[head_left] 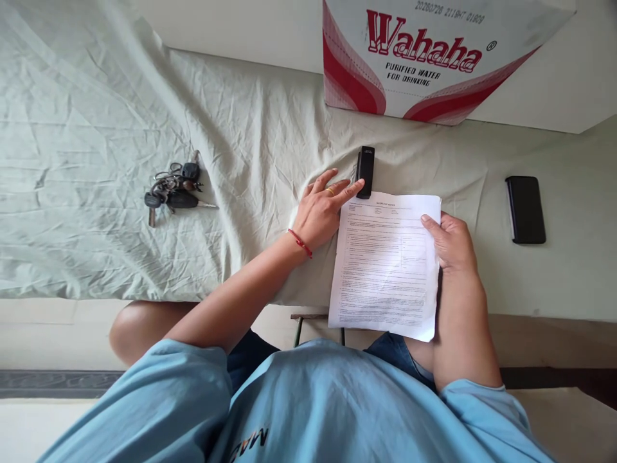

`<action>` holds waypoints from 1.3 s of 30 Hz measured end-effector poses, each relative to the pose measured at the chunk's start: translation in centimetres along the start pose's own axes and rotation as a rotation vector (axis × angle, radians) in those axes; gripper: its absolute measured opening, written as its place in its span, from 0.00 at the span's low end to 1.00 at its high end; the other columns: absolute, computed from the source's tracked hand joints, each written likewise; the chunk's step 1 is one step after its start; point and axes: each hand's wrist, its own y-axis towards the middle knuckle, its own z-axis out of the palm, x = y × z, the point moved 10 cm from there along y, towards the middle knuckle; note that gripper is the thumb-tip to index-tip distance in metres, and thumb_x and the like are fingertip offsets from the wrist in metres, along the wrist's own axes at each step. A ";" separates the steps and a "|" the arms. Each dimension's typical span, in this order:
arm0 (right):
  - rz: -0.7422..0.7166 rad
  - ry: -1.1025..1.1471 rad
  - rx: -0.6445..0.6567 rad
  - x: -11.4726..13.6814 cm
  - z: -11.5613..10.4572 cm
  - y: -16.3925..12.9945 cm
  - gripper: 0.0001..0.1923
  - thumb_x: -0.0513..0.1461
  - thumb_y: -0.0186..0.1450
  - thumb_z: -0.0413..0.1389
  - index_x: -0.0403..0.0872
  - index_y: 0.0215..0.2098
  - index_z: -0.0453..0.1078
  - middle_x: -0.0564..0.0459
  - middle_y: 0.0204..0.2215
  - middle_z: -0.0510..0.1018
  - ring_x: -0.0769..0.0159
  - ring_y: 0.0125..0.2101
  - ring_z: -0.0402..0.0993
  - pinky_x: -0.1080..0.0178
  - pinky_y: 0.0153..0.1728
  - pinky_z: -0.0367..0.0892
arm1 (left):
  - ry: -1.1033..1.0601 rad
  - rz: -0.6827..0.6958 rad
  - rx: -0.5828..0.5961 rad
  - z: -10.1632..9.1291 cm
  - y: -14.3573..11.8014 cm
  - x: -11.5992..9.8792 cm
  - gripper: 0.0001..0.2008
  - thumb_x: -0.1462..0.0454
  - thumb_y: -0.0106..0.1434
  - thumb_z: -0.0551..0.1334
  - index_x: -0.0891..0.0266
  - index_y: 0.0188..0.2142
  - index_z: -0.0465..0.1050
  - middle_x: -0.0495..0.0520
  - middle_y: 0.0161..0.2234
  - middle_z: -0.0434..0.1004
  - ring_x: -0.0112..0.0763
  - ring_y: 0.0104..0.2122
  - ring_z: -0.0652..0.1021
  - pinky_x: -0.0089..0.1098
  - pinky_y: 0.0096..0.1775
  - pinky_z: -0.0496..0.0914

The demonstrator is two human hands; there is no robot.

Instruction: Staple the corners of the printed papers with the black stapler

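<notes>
My right hand [450, 241] grips the right edge of a stack of printed paper sheets [385, 267], thumb on top, holding it over the near edge of the cloth-covered surface [96, 193]. My left hand [322, 209] lies flat on the cloth just left of the paper's top corner, fingers apart. Its fingertips reach a small black stapler-like device [365, 171] lying just beyond the paper. A red string bracelet is on the left wrist and a ring on one finger.
A bunch of keys with black fobs [173, 190] lies to the left on the wrinkled cloth. A black phone [525, 209] lies to the right. A Wahaha water carton [424, 58] stands at the back. A small stool frame [313, 321] shows below the edge.
</notes>
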 end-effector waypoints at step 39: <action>-0.259 0.072 -0.115 2.2 -1.7 0.5 0.34 0.63 0.51 0.87 0.51 0.43 0.91 0.45 0.47 0.97 0.42 0.53 0.94 0.41 0.61 0.88 | -1.499 -0.554 0.143 3.8 -2.6 0.2 0.29 0.43 0.57 0.90 0.61 0.45 0.91 0.63 0.42 0.97 0.61 0.57 0.95 0.55 0.60 0.91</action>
